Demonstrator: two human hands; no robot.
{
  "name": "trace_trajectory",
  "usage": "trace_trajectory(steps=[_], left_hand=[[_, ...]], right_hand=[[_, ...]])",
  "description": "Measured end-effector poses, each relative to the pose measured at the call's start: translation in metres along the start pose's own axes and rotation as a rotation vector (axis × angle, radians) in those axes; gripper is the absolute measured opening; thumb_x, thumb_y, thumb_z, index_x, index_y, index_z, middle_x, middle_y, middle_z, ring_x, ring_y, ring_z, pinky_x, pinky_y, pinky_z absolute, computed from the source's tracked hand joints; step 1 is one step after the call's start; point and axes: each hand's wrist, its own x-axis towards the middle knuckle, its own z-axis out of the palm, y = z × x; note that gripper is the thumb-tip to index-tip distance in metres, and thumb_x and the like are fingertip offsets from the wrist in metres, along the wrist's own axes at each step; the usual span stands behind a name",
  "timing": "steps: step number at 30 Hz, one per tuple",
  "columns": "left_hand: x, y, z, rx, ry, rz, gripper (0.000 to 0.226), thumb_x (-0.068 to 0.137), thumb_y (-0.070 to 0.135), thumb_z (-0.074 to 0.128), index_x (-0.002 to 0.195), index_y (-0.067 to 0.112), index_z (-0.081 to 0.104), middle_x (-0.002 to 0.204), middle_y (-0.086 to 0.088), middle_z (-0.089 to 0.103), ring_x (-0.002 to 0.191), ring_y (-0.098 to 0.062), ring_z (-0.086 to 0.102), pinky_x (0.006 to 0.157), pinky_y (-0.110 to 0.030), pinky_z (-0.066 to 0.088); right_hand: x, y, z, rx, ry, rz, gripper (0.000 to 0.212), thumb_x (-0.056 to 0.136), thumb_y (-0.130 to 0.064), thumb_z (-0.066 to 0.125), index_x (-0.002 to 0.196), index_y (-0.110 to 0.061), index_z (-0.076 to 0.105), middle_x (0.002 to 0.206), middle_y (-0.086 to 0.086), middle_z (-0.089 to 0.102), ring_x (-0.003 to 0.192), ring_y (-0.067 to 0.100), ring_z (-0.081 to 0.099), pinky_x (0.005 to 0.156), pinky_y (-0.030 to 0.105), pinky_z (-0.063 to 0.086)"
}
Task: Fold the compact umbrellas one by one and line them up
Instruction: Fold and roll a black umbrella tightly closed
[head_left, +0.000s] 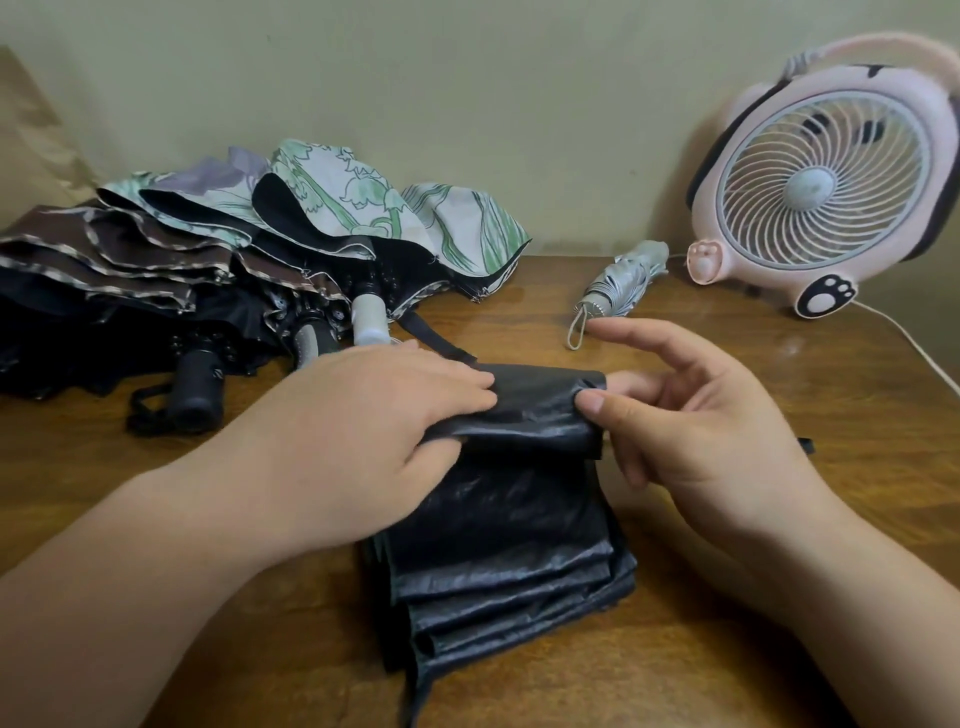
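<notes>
Two hands folding a black umbrella (498, 519) on a wooden table (727, 364).
The left hand (363, 431) grips its pleated canopy; the right hand (691, 415) pinches the edge. One folded umbrella (621, 283) lies near a pink fan (821, 187); a pile of unfolded umbrellas (234, 249) waits at left, so most work remains.

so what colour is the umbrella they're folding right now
The umbrella is plain glossy black, clearest in the head view.

Left hand (363, 421), right hand (701, 415), seemingly pinching umbrella (509, 525)
</notes>
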Motion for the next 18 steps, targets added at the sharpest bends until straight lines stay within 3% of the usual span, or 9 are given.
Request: trace_trajectory(steps=[2, 5, 9, 12, 14, 18], left_hand=[[-0.002, -0.002, -0.005, -0.019, 0.138, 0.044, 0.041, 0.087, 0.036, 0.047, 0.111, 0.026, 0.080, 0.117, 0.015, 0.074, 0.112, -0.004, 0.064, 0.099, -0.033, 0.056], [-0.004, -0.002, -0.013, -0.102, 0.227, 0.044, 0.025, 0.087, 0.028, 0.057, 0.096, 0.021, 0.079, 0.098, 0.015, 0.075, 0.096, -0.003, 0.065, 0.083, -0.029, 0.052], [-0.004, -0.008, -0.005, -0.172, 0.339, 0.087, 0.012, 0.082, 0.010, 0.072, 0.091, 0.015, 0.078, 0.099, 0.012, 0.074, 0.097, -0.004, 0.068, 0.088, -0.028, 0.054], [-0.002, -0.010, 0.005, -0.241, 0.392, 0.113, 0.003, 0.083, 0.010, 0.076, 0.082, 0.012, 0.075, 0.100, 0.009, 0.074, 0.097, -0.006, 0.068, 0.091, -0.022, 0.050], [-0.001, -0.011, 0.005, -0.246, 0.376, 0.119, 0.004, 0.082, 0.010, 0.078, 0.082, 0.013, 0.075, 0.101, 0.010, 0.074, 0.098, -0.006, 0.068, 0.090, -0.018, 0.048], [-0.006, -0.018, -0.002, -0.199, 0.322, 0.098, 0.014, 0.082, 0.008, 0.085, 0.087, 0.018, 0.077, 0.102, 0.015, 0.074, 0.100, -0.005, 0.069, 0.094, -0.025, 0.047]], right_hand=[[-0.001, -0.002, 0.000, 0.019, 0.031, -0.034, 0.041, 0.080, -0.009, 0.073, 0.119, -0.016, 0.065, 0.066, 0.012, 0.056, 0.040, 0.015, 0.039, 0.038, 0.023, 0.036], [-0.001, -0.001, 0.002, 0.030, 0.064, -0.062, 0.028, 0.089, -0.006, 0.068, 0.115, -0.015, 0.065, 0.066, 0.011, 0.054, 0.043, 0.016, 0.037, 0.041, 0.023, 0.034], [-0.002, -0.002, 0.001, 0.079, 0.080, -0.079, 0.029, 0.093, 0.000, 0.063, 0.118, -0.015, 0.066, 0.069, 0.007, 0.062, 0.043, 0.018, 0.047, 0.042, 0.016, 0.036], [-0.002, -0.005, 0.001, 0.121, 0.038, -0.063, 0.040, 0.085, -0.006, 0.068, 0.122, -0.019, 0.066, 0.077, 0.011, 0.068, 0.044, 0.019, 0.053, 0.040, 0.018, 0.033], [-0.001, -0.005, 0.000, 0.151, 0.015, -0.035, 0.047, 0.077, -0.008, 0.072, 0.123, -0.019, 0.066, 0.075, 0.010, 0.068, 0.043, 0.020, 0.053, 0.040, 0.018, 0.032], [0.002, -0.005, -0.002, 0.138, 0.050, -0.033, 0.043, 0.080, -0.003, 0.073, 0.120, -0.015, 0.065, 0.070, 0.006, 0.068, 0.043, 0.014, 0.048, 0.043, 0.019, 0.037]])
